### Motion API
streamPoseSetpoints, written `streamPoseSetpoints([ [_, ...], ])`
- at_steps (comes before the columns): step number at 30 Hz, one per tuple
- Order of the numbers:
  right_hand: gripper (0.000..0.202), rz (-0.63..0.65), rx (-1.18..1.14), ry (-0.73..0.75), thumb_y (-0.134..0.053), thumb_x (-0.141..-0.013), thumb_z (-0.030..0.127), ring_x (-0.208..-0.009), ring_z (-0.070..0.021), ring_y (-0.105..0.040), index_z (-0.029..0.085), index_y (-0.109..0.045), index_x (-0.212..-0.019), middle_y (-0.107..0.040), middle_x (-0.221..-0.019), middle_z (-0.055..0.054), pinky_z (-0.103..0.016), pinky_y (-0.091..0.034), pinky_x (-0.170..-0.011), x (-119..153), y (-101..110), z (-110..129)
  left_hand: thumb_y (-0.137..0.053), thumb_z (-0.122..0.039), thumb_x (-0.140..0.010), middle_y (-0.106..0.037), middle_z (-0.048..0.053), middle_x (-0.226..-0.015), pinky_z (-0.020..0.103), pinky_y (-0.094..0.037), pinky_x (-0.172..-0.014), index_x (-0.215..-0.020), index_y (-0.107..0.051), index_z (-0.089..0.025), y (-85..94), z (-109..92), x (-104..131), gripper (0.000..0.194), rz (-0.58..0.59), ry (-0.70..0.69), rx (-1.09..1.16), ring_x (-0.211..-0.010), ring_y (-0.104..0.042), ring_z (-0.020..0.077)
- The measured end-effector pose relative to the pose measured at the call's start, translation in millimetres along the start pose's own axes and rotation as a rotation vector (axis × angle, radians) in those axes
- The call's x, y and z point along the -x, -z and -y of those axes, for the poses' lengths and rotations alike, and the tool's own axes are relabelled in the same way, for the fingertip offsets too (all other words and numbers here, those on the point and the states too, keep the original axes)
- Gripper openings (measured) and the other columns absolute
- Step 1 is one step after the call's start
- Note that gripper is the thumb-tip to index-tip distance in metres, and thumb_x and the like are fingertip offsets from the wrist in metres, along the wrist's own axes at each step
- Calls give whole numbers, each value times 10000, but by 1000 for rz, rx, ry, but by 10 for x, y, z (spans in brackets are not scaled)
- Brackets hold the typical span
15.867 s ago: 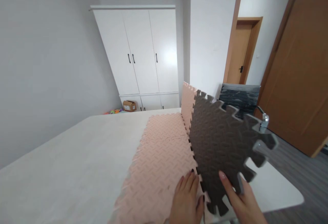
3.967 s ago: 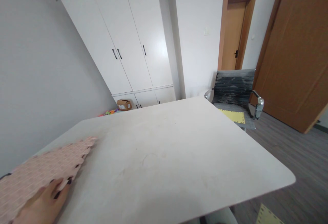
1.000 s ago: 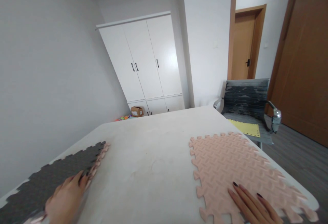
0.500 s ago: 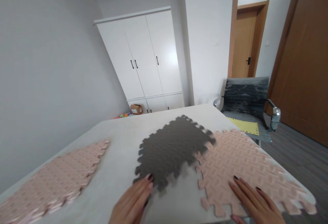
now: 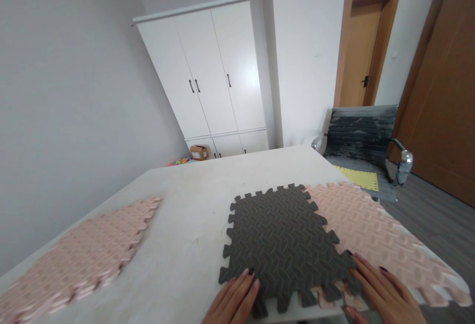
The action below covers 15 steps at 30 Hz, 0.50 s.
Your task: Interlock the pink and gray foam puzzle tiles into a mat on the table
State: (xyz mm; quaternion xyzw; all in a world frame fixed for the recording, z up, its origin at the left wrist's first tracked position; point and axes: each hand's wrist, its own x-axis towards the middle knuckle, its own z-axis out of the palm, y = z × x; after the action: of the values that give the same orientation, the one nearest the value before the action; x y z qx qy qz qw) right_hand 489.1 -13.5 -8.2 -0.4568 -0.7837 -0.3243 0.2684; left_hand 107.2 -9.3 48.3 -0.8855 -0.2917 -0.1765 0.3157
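Observation:
A dark grey foam puzzle mat (image 5: pixel 278 240) lies with its right side overlapping a pink foam puzzle mat (image 5: pixel 386 235). At the grey mat's near left corner, my left hand (image 5: pixel 233 299) rests with fingers stretched out on or beside its edge. My right hand (image 5: pixel 386 294) lies with fingers extended where the grey mat's near right corner covers the pink mat; its thumb is low at the table edge. Neither hand is wrapped round anything. Pink tabs show under the grey mat's near edge.
More pink foam mats (image 5: pixel 85 254), apparently stacked, lie on the left of the white table (image 5: pixel 185 230). Beyond the table's far right corner stands a chair (image 5: pixel 359 136) with a yellow sheet (image 5: pixel 358 178) on its seat. A white cabinet (image 5: pixel 208 76) and a cardboard box (image 5: pixel 199 153) are behind.
The grey mat has turned and come nearer and to the right, now overlapping more of the pink mat. My left hand has moved right along with it.

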Motion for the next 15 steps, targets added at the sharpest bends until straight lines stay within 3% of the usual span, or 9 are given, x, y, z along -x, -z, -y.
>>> streamPoseSetpoints([
  [3, 520, 8, 13, 7, -570, -740, 617, -1006, -216, -630, 211, -632, -1057, -665, -1146, -98, -348, -371, -879, -9, 1, -10, -347, -170, -940, -607, -23, -1271, 218, -360, -1066, -1277, -533, -191, -169, -269, -400, 386, -55, -48, -14, -1224, -503, 107],
  [5, 509, 12, 17, 20, -578, -741, 599, -1008, -213, -630, 202, -632, -1056, -666, -1143, -100, -346, -372, -880, -13, 3, -18, -333, -350, -957, -599, -14, -1284, 231, -409, -1010, -1296, -520, -189, -304, -460, -673, 419, -92, -41, -10, -1232, -496, 137],
  [8, 509, 14, 21, 37, -589, -740, 582, -1006, -208, -632, 190, -633, -1062, -670, -1137, -97, -340, -372, -887, -9, -2, -24, -271, -621, -892, -626, -3, -1245, 258, -403, -974, -1280, -541, -203, -485, -666, -967, 632, -168, 20, 9, -1195, -516, 159],
  [12, 486, 0, 8, 15, -597, -747, 553, -1022, -200, -625, 200, -631, -1080, -666, -1148, -81, -338, -362, -920, 32, -46, -9, -387, -601, -856, -649, -42, -1202, 365, -179, -1130, -1259, -549, -312, -610, -747, -1032, 522, -236, 127, 54, -1145, -530, 169],
  [15, 478, 18, -11, -22, -599, -755, 508, -1070, -200, -602, 230, -612, -1143, -639, -1205, -46, -337, -346, -949, 69, -82, 13, -402, -524, -883, -615, -41, -1258, 418, -35, -1163, -1302, -498, -338, -608, -713, -903, 469, -153, 110, 31, -1187, -497, 170],
])
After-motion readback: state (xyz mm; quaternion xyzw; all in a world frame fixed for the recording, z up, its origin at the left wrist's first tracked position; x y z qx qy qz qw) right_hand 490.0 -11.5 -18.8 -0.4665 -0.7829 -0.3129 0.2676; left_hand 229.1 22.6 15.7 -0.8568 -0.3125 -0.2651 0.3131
